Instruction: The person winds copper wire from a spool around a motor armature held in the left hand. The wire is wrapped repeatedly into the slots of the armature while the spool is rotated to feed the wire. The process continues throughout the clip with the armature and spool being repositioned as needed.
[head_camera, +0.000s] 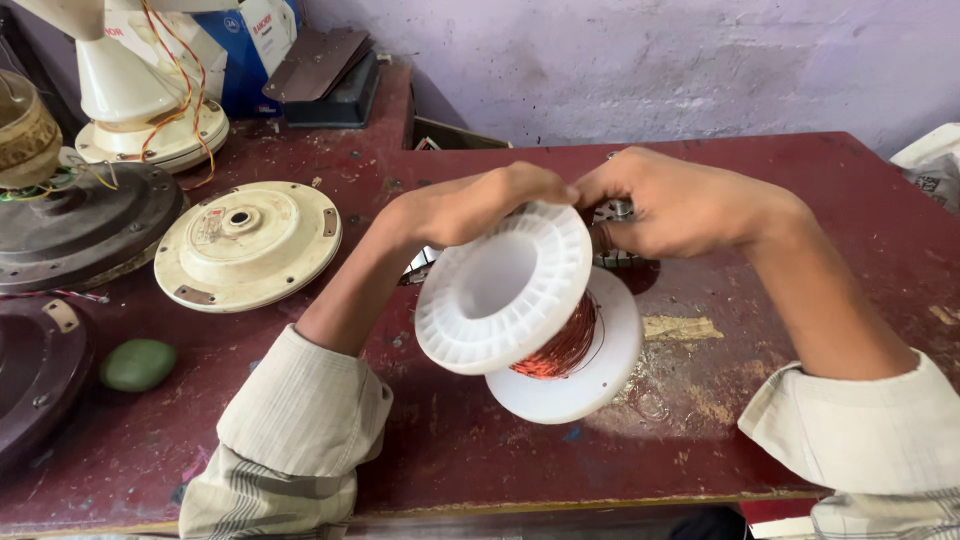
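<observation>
Setting: dark red worktable (700, 180), scuffed and paint-worn, against a pale purple wall (650, 60); one head view only.
Spool: white plastic spool (530, 310), centre of frame, tilted, lower flange towards the tabletop; whether it rests there or is held up, cannot tell.
Spool contents: copper wire (565, 345) wound on the core, a thin layer only; most of the core room is bare.
Left hand: left hand (480, 205) just above the spool's upper flange, fingers curled together, tips meeting the other hand at the rim.
Right hand: right hand (680, 205) centre right, fingers bent inward and pressed close, seemingly pinching something fine; the wire itself between the fingers is too thin to make out.
Behind the hands: slotted metal core (612, 235), mostly hidden by the fingers, lying on the table.
Progress, judged: wire handling is in hand, with no finished coil visible; how much winding is done on the metal core cannot be told.
Left of frame: cream fan cover (245, 245) lying flat; dark fan housing (85, 220) beyond it; white fan body with orange leads (150, 100) upper left.
Lower left: green oval lump (138, 365) on the table.
Upper centre: dark box (335, 85) with a brown plate on top.
</observation>
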